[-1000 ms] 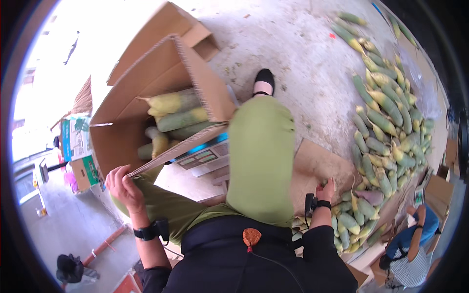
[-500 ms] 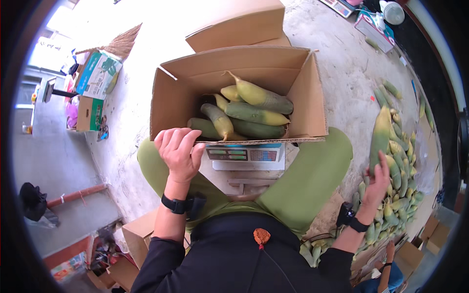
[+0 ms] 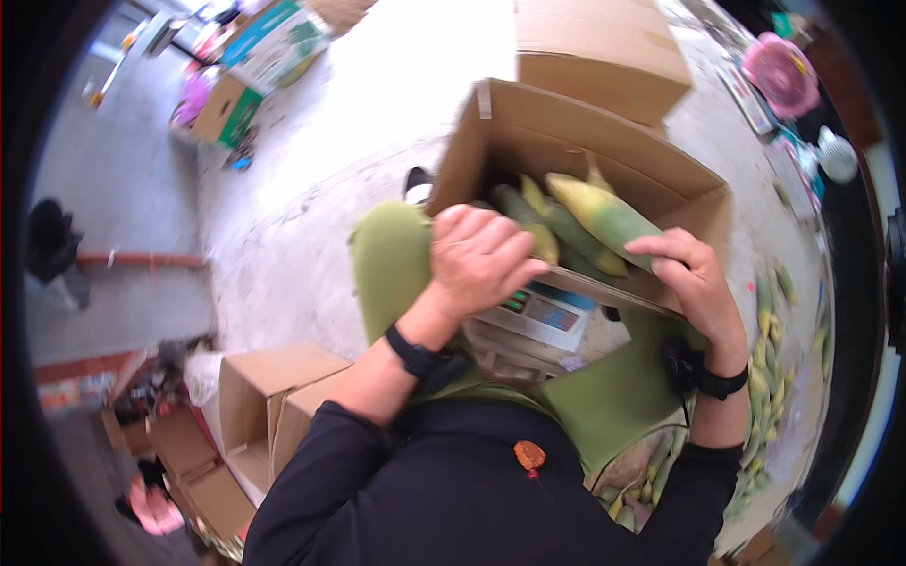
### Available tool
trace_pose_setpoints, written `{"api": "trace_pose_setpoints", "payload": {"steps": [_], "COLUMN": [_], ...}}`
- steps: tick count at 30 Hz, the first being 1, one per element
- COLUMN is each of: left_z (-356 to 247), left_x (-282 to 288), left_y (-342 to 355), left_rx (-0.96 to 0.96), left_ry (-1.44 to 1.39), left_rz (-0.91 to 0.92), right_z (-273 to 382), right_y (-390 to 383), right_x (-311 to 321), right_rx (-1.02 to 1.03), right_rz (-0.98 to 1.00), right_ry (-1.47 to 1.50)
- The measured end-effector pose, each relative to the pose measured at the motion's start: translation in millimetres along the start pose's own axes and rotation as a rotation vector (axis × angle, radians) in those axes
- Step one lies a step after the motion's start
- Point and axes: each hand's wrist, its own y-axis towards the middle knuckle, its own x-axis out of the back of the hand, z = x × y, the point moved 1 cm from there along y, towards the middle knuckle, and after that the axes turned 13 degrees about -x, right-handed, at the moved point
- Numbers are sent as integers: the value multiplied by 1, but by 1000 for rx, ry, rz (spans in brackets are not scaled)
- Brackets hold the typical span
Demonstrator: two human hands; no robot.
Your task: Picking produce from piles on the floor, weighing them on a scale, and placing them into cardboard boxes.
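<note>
A tall cardboard box (image 3: 698, 203) stands open between my knees, with several green radishes (image 3: 571, 226) piled in it. My left hand (image 3: 479, 257) is curled over the near rim of the box toward its left corner. Over the right part of the box, my right hand (image 3: 694, 278) grips the green end of a large radish (image 3: 604, 215), whose pale end points to the far left. That radish lies on top of or just above the others; which of the two I cannot tell. Beneath the box a digital scale (image 3: 552, 316) shows in part.
Many more radishes (image 3: 769, 377) lie heaped on the floor to the right. Another cardboard box (image 3: 604, 71) stands behind the one at my knees. Empty-looking cartons (image 3: 255, 401) sit at lower left. A pink round object (image 3: 781, 75) lies at the far right.
My right hand has come from the floor heap to the box, bringing a radish with it. My left hand stays on the rim. The whole view has turned, shifting the box to the right.
</note>
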Motion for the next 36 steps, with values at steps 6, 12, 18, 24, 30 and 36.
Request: {"api": "trace_pose_setpoints", "payload": {"steps": [6, 12, 18, 24, 30, 36], "left_z": [0, 2, 3, 10, 31, 59], "left_x": [-4, -6, -5, 18, 62, 95], "left_y": [-3, -9, -12, -16, -55, -109], "left_rx": [5, 35, 11, -14, 183, 486], "left_ry": [-24, -49, -86, -314, -393, -111], "left_rz": [-139, -237, -240, -236, -240, -98], "right_z": [-22, -30, -52, -60, -66, -58], "right_y": [5, -16, -12, -16, -14, -13], "right_x": [-17, -1, -1, 6, 6, 1], "right_rx": [-16, 58, 56, 15, -7, -47], "right_rz": [-88, -531, -730, -826, -833, -882], "right_ry": [-190, -502, -663, -697, -620, -555]}}
